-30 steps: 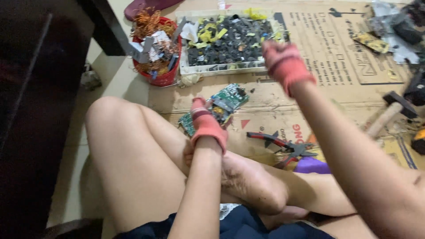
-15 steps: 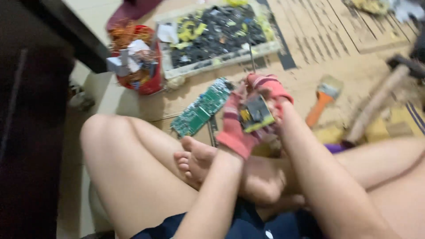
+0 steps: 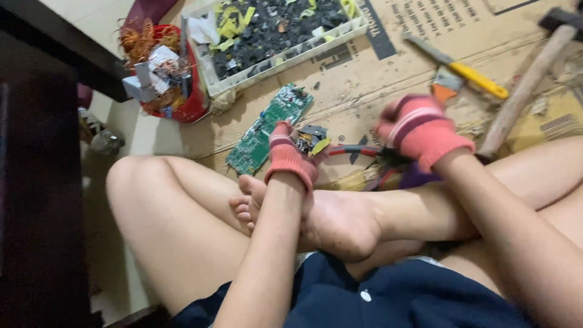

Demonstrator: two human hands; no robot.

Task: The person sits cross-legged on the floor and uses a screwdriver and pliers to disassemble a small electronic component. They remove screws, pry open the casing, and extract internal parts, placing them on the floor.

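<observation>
Head view. Left hand (image 3: 290,159), in a red knit glove, pinching a small piece of circuit board (image 3: 311,140) with dark parts on it, held up just above the crossed bare feet. Right hand (image 3: 421,130), gloved in red with a dark stripe, curled down onto the red-handled pliers (image 3: 358,150) lying on the cardboard; grip blurred, so cannot tell whether closed on the handles or only touching them.

To do this step well, probably: keep the small board pinched by its edges, well clear of the toes; take the pliers by both handles before lifting; bite one part at a time, close to the board.

Just beyond the left hand, a long green circuit board (image 3: 268,128) flat on the floor covering. Further off, a white tray (image 3: 285,58) heaped with dark parts and yellow scraps, and beside it a red bucket (image 3: 185,103) stuffed with copper wire and white bits. To the right, a yellow-handled scraper (image 3: 467,70) and a hammer (image 3: 528,79) with a wooden handle.

Floor covering: flattened brown cardboard box (image 3: 376,79), dark printed lettering in blocks and a thick dark stripe beside the tray; no other labels clear enough to tell.
</observation>
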